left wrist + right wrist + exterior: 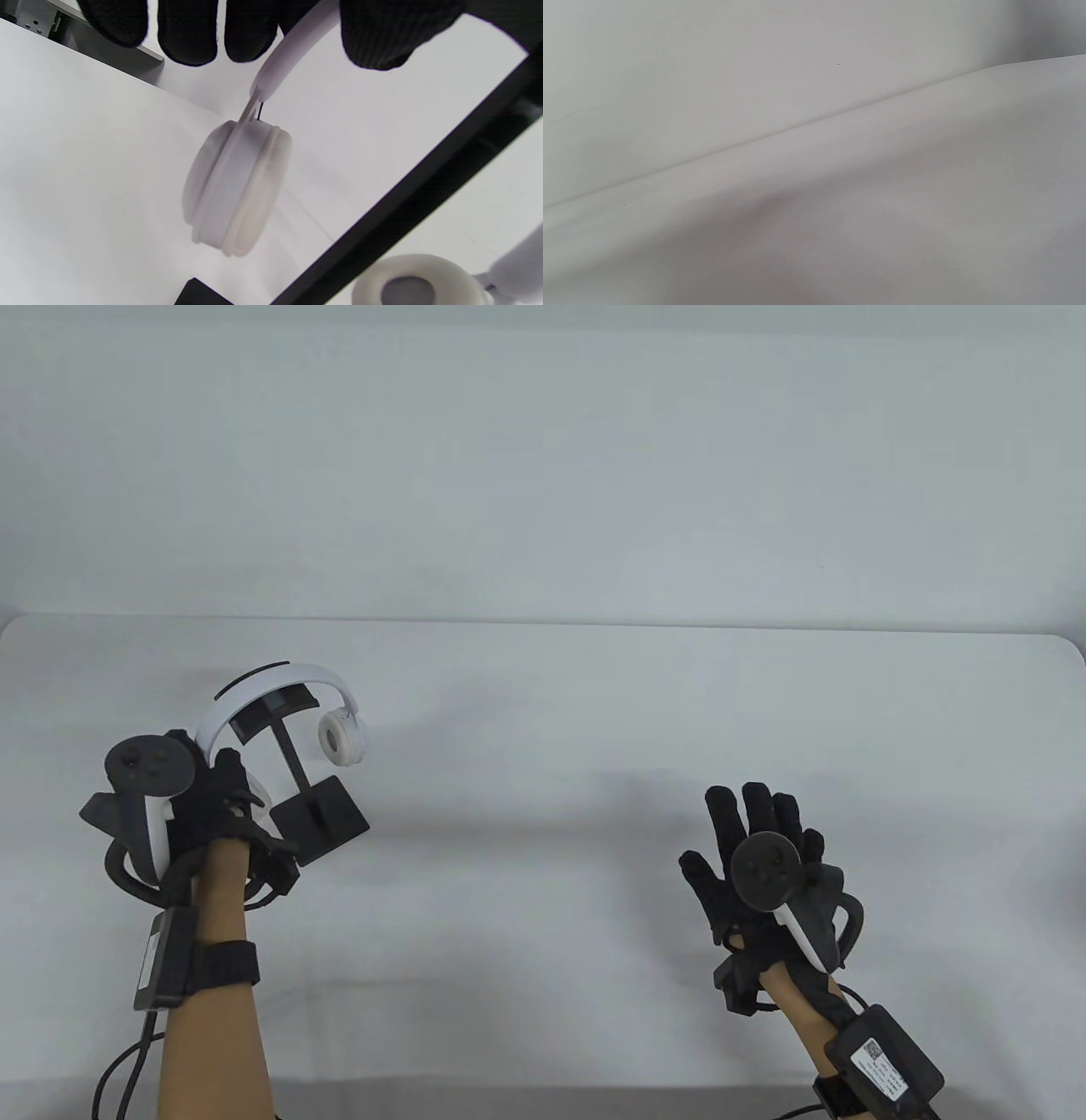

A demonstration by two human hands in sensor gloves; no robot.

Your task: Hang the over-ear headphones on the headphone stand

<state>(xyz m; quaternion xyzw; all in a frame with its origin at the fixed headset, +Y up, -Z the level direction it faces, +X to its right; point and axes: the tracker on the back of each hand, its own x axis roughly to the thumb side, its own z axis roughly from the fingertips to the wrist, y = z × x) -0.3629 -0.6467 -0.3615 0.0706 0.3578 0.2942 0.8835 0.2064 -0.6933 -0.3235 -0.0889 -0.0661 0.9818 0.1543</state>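
Hanging nearly done: white over-ear headphones point(280, 704) w/ headband draped over black headphone stand point(310, 789), table's near left. Left hand point(216, 806) pinches headband's near-left end; release is what's left. Right hand point(764, 857) hovers near right, fingers spread, holding nothing.

One pair of white headphones point(280, 704), one black stand point(318, 810), one table point(594, 712), two gloved hands: left hand point(225, 806), right hand point(759, 848).
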